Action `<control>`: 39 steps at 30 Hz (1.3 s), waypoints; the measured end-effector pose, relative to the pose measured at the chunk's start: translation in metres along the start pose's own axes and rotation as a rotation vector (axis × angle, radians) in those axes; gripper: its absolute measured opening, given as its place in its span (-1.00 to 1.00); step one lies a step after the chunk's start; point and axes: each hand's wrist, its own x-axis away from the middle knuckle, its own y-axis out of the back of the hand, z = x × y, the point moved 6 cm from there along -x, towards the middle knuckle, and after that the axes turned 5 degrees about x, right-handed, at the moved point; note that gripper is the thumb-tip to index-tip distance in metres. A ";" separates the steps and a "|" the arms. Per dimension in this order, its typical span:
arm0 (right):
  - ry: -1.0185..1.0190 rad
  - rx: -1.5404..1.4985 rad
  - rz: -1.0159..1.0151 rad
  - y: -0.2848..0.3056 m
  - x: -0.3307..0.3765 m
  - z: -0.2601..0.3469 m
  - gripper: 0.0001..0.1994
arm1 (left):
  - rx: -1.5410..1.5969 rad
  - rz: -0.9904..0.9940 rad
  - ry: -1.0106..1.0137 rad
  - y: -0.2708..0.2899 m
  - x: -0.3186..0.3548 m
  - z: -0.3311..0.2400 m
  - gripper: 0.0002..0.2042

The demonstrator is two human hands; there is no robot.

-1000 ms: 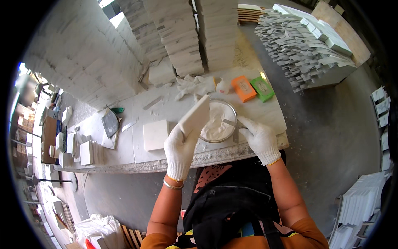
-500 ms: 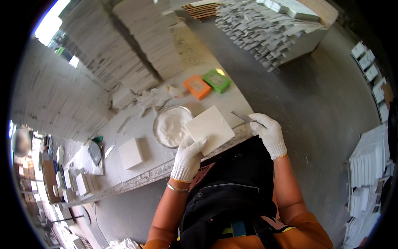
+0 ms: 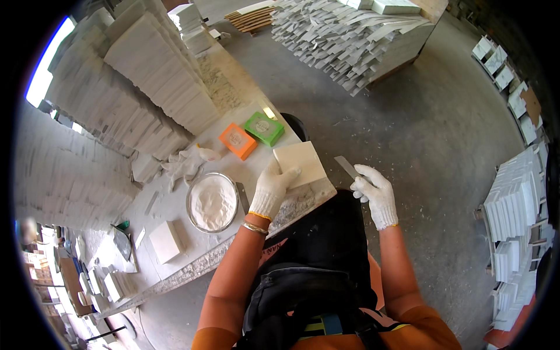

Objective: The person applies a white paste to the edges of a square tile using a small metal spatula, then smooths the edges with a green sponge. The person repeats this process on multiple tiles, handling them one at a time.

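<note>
Head view shows, from the left, tall stacks of pale slabs, then a square white tile lying on the table. Next to it stands a round bowl with white paste inside. Behind the bowl is a crumpled white cloth; further right, an orange box lies just beside a green box. The gloved left hand is clamped on a second tile, thumb on its upper face, near the table's corner; whether this tile touches the table, I cannot tell. Well apart, the gloved right hand is closed around a thin flat blade, above the grey floor. At far right stand white slabs.
</note>
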 end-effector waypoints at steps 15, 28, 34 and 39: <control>0.042 0.062 0.178 -0.061 -0.001 0.060 -0.67 | -0.077 0.102 -0.095 -0.004 0.055 -0.034 -0.45; 0.746 0.877 0.202 -0.165 -0.084 0.147 -0.39 | -0.100 -0.146 -0.120 0.029 0.063 -0.015 -0.76; 0.833 1.231 0.235 -0.216 -0.128 0.105 -0.31 | -0.543 -0.297 -0.498 0.035 0.050 -0.026 -0.82; 0.601 0.720 0.225 -0.152 -0.137 0.100 -0.34 | -0.738 -0.322 -0.520 0.023 0.022 -0.023 -0.82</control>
